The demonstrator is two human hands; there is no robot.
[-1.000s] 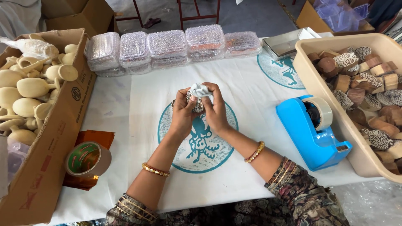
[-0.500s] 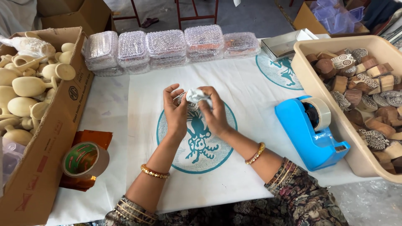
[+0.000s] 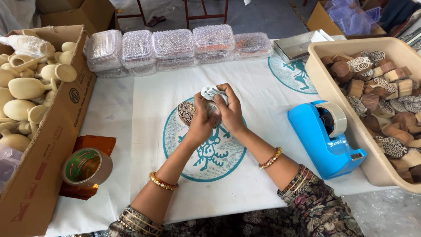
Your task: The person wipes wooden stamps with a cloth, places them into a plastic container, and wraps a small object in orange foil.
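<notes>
My left hand point(image 3: 199, 120) and my right hand point(image 3: 230, 109) are pressed together over the middle of the table. Between them they grip a carved wooden stamp block point(image 3: 186, 112), whose patterned face shows to the left of my left hand, together with a crumpled piece of white paper point(image 3: 212, 92) that sticks up above my fingers. The part of the block inside my hands is hidden. Under them lies a white sheet with a teal round print point(image 3: 210, 153).
A cardboard box point(image 3: 57, 131) of pale wooden goblets stands at left, a brown tape roll point(image 3: 85, 166) beside it. Clear lidded plastic boxes point(image 3: 175, 46) line the back. At right stand a blue tape dispenser point(image 3: 324, 138) and a beige tub point(image 3: 324, 83) of carved wooden blocks.
My hands have closed more tightly around the block and paper and shifted slightly toward me. The carved face of the block now shows at the left of my left hand.
</notes>
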